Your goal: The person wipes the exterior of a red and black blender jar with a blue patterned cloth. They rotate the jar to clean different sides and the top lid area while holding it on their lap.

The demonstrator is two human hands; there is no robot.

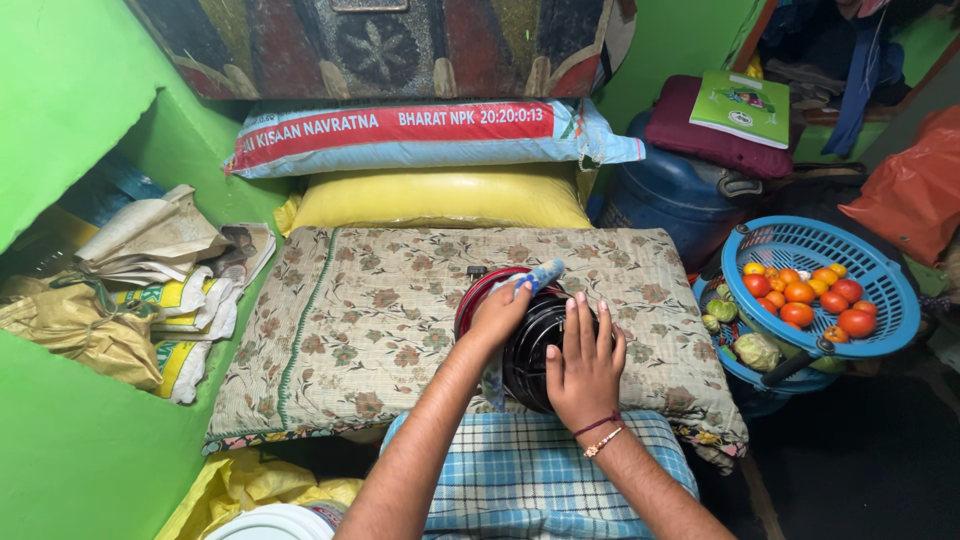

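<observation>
We see a floral cushion point(380, 320) carrying a black round pot point(535, 350) at its six o'clock edge. Our right hand point(583, 365) lies flat on the pot, grip released; our left hand point(500, 312) at ten o'clock grasps a blue cloth point(538, 275).

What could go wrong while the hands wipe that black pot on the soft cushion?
The black pot lies on its side on a soft flowered cushion, so it might roll. Only the right hand steadies it while the left hand rubs with a blue cloth. It could tumble toward the basket of tomatoes.
</observation>
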